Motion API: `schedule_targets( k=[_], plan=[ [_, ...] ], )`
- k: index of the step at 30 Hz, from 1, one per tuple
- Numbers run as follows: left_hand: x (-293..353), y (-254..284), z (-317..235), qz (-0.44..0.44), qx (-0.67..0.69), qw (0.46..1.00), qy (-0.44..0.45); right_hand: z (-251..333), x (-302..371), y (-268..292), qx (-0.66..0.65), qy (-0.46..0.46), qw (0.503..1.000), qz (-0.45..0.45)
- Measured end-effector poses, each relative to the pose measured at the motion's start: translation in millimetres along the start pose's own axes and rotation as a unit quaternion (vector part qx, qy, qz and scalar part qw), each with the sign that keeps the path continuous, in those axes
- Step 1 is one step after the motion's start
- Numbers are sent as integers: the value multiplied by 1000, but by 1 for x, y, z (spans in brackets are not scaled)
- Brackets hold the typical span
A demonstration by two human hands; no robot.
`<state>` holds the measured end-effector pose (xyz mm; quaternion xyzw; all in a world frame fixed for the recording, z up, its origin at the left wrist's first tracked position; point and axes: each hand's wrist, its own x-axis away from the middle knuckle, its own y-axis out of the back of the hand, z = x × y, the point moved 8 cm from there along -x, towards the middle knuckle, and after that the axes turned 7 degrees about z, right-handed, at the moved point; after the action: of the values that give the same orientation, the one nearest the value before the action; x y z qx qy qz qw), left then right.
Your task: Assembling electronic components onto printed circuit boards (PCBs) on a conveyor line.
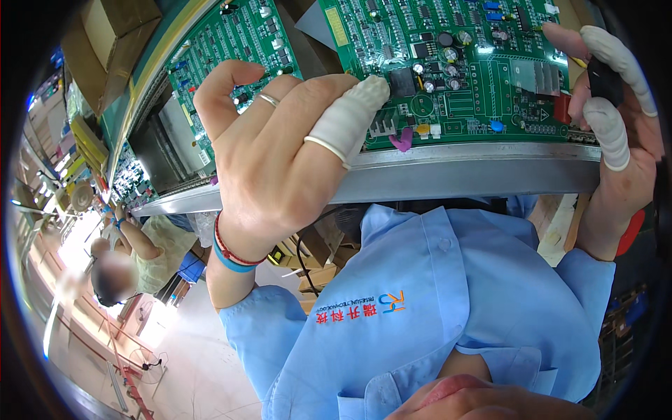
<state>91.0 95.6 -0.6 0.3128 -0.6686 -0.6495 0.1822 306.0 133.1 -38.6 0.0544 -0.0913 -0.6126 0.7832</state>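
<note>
A green circuit board with many small components lies in front of me. My left hand, a ring on one finger and a white finger cot on another, bends over its left part. The covered fingertip is against a dark square component; the other fingertips are partly hidden. At the board's right edge, my right hand has white cots on two fingers and pinches a small black block-like part. Near those fingers are a red component and a finned metal heat sink.
A metal rail runs along the near edge of the boards. Another green board lies to the left. Cardboard boxes stand at the upper left. A co-worker is farther off at the left.
</note>
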Motion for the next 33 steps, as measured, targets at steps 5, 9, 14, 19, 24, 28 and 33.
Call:
schedule_targets(
  k=[5,9,14,19,24,28,33],
  plan=[
    [1,-1,-3,-7,-17,1000,-25,4,0,-4,-11,-20,1000,-13],
    [-4,0,-1,16,-8,1000,-23,10,-4,-7,-15,-27,999,-25],
    [-7,7,-4,20,10,1000,-18,20,4,-3,-20,6,999,-26],
    [11,41,36,-36,74,994,72,1,11,8,-12,38,999,25],
    [94,132,181,-151,-164,935,278,-10,13,27,-18,21,997,71],
    [163,123,310,-34,-188,865,464,20,-12,1,32,33,992,117],
    [145,90,382,118,-146,853,487,36,-45,-31,81,36,985,147]
  ],
)
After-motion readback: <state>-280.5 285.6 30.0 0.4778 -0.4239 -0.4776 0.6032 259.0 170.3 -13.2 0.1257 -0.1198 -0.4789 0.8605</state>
